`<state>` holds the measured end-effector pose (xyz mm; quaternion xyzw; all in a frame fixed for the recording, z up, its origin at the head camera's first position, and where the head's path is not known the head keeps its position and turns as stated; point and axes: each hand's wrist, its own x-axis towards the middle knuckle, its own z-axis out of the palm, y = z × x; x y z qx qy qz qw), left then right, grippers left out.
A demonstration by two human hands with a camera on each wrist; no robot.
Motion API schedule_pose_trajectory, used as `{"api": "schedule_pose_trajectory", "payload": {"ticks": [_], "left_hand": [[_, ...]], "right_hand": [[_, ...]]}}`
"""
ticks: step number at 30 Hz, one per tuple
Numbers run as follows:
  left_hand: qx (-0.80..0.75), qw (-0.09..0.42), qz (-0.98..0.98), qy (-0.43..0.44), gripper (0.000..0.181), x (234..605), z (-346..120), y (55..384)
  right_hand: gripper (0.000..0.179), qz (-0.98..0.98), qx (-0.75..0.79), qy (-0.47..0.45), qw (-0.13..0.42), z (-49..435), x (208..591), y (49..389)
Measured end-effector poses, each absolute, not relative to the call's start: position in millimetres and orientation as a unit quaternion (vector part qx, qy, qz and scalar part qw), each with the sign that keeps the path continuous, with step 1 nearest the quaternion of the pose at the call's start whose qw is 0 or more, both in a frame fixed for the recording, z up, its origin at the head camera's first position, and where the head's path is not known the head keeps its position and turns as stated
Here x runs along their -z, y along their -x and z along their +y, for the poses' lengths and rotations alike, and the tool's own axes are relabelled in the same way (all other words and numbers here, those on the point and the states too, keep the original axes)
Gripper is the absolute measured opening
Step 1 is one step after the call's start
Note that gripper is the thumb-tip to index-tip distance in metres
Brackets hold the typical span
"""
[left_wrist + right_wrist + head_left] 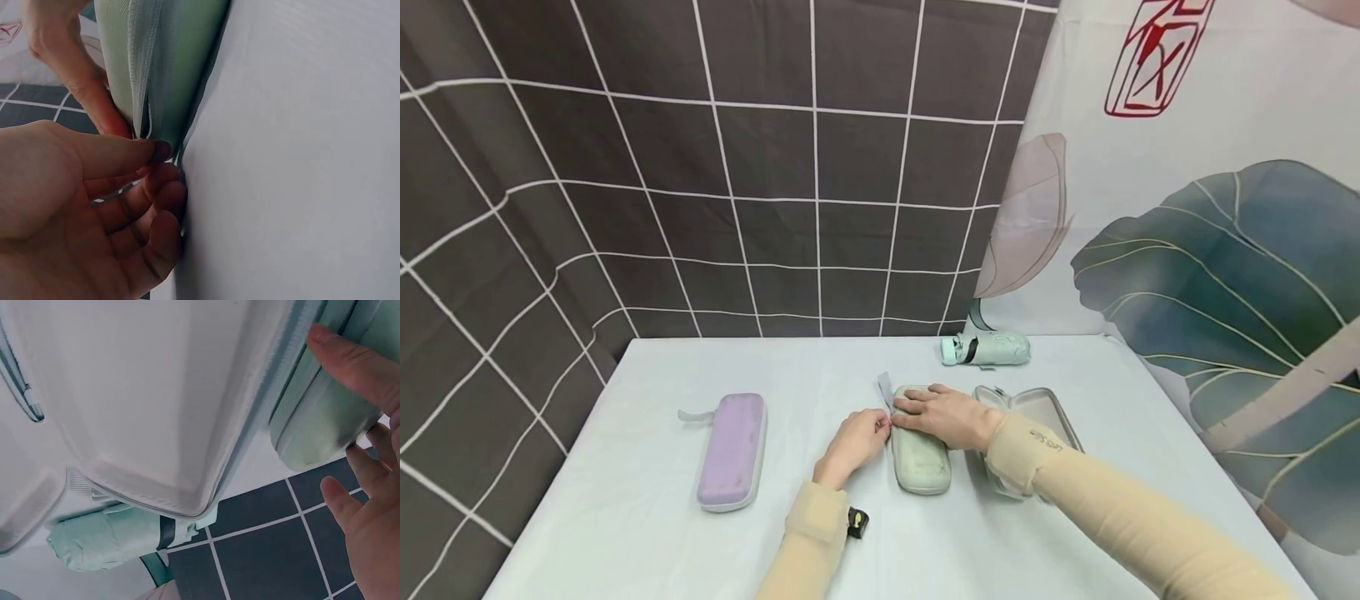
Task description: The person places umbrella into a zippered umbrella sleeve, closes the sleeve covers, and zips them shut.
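A pale green zip case (922, 468) lies on the white table with a grey strap (885, 388) at its far left corner. My left hand (853, 437) is at its left edge, thumb and forefinger pinching the zipper pull, which the fingertips hide. In the left wrist view the zipper (141, 69) runs along the side of the case up to this pinch. Laid across the top of the case is my right hand (947, 415), its fingers extended and pressing on it. The right wrist view shows its thumb (350, 359) against the case.
An open case (1047, 407) with a pale lining sits right of the green one, partly under my right forearm. Behind it lies a folded mint umbrella (1000, 348). A purple zip case (733, 454) is on the left. Dark gridded cloth (775, 225) hangs behind the table.
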<state>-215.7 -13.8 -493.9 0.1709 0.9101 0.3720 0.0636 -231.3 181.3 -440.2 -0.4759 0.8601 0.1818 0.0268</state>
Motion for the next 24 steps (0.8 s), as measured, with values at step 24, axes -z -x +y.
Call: {"api": "schedule_pose_trajectory", "payload": {"ticks": [24], "left_hand": [[-0.343, 0.094, 0.913, -0.200, 0.013, 492, -55, 203]], "right_hand": [[0.089, 0.923, -0.103, 0.370, 0.022, 154, 444, 225]]}}
